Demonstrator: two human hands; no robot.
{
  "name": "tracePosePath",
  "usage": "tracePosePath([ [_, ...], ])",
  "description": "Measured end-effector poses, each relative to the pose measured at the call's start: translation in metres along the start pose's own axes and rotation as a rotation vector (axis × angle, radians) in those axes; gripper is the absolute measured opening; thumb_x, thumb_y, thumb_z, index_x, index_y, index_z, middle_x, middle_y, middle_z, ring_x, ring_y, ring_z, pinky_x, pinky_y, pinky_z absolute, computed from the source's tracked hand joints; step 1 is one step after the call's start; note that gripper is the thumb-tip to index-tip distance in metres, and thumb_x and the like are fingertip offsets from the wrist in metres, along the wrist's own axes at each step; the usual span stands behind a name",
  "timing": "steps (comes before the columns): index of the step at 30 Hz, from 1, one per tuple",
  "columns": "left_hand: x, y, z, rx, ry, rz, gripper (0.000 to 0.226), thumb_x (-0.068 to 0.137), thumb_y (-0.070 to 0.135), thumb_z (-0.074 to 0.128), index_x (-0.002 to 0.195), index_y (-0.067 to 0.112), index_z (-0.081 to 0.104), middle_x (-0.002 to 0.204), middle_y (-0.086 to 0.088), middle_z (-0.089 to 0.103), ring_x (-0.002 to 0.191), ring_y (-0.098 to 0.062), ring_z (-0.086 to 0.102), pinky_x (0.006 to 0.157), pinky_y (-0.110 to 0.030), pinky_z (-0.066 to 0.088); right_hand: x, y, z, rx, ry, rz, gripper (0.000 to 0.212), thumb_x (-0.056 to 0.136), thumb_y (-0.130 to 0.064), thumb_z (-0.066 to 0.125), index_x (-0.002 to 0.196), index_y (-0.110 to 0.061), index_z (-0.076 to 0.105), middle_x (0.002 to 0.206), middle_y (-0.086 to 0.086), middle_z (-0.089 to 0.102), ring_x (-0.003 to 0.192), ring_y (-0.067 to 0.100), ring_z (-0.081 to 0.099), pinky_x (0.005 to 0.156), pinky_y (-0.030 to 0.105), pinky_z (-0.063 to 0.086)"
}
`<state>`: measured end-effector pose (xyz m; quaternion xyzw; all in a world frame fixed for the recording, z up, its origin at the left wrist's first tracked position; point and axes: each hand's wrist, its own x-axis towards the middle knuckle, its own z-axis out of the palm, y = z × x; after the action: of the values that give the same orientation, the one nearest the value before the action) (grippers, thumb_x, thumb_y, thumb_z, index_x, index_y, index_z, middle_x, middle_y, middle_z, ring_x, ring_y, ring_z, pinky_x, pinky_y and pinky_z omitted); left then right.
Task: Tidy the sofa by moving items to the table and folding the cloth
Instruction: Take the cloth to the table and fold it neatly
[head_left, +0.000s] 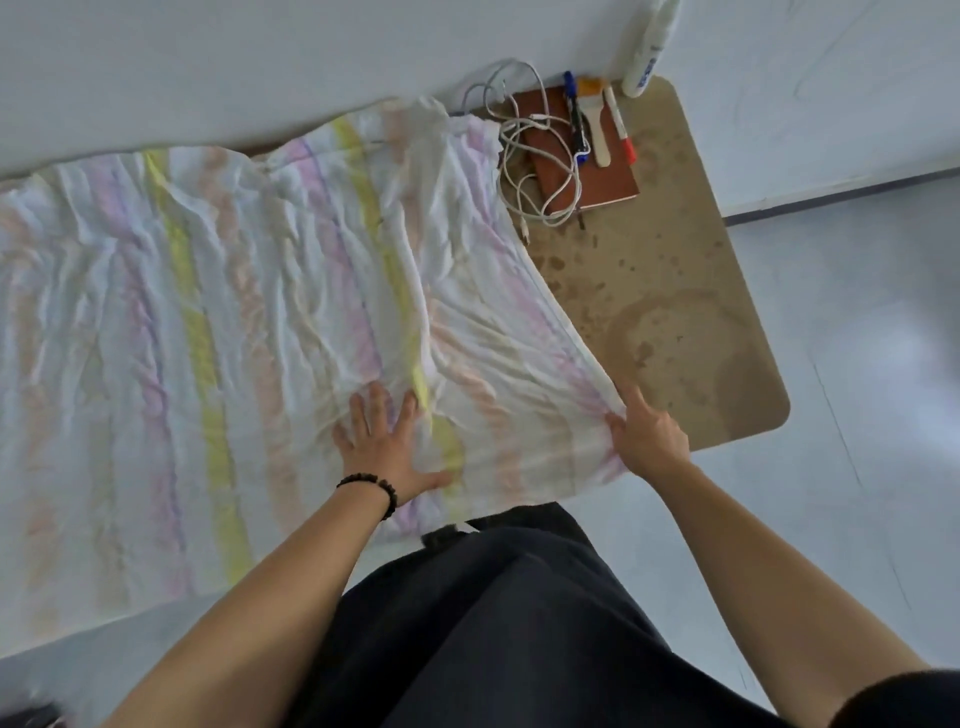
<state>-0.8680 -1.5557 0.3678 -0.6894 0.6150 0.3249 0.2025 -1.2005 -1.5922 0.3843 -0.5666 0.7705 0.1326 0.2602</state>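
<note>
A wrinkled white cloth (249, 322) with pastel yellow, pink and peach stripes lies spread over the table (675, 291). My left hand (387, 447), with a dark bead bracelet on the wrist, presses flat on the cloth near its front edge, fingers spread. My right hand (647, 436) pinches the cloth's right front corner at the hem. At the table's far right sit a brown notebook (597, 171), a tangled white cable (530, 145), a blue pen (575, 117), a red-tipped marker (621, 124) and a small brush (597, 124).
The bare tan tabletop to the right of the cloth is stained. A white bottle (647, 52) stands at the table's far corner against the white wall. Pale floor lies to the right and in front. My dark trousers fill the lower middle.
</note>
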Motion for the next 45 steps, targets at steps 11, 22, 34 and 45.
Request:
tracePosePath([
  [11,-0.003,-0.013,0.008,0.051,0.025,0.017,0.134,0.052,0.096,0.048,0.15,0.033,-0.02,0.156,-0.011,-0.03,0.144,-0.039,-0.021,0.11,-0.068,-0.001,0.024,-0.057,-0.033,-0.102,-0.087,-0.084,0.069,0.087,-0.036,0.061,0.145,-0.014,0.031,0.138,0.015,0.038,0.127,0.034,0.041,0.093,0.043,0.043],
  [22,0.127,0.078,-0.151,-0.32,0.596,0.079,0.053,0.094,0.04,0.055,0.137,0.011,0.043,0.138,-0.01,0.043,0.124,-0.029,0.044,0.091,-0.042,0.048,0.123,-0.124,-0.042,0.202,0.065,-0.244,0.042,0.099,-0.035,0.052,0.132,-0.01,0.046,0.118,0.01,0.058,0.109,0.03,0.054,0.088,0.041,0.046],
  [34,0.271,0.157,-0.254,-0.089,0.551,-0.088,0.026,0.097,0.027,0.051,0.117,0.017,0.064,0.122,-0.012,0.055,0.106,-0.03,0.058,0.085,-0.036,0.046,0.153,-0.086,-0.045,0.484,-0.111,-0.508,0.013,0.082,-0.016,0.057,0.079,-0.02,0.046,0.077,-0.009,0.05,0.065,0.013,0.045,0.055,0.026,0.035],
  [45,0.268,0.237,-0.288,-0.921,1.053,0.179,0.01,0.098,0.016,0.047,0.088,0.014,0.046,0.076,0.013,0.048,0.065,0.007,0.049,0.06,-0.009,0.039,0.17,-0.049,-0.08,0.778,0.074,-0.277,0.018,0.083,-0.022,0.053,0.076,-0.022,0.036,0.055,-0.011,0.043,0.052,0.012,0.038,0.047,0.03,0.03],
])
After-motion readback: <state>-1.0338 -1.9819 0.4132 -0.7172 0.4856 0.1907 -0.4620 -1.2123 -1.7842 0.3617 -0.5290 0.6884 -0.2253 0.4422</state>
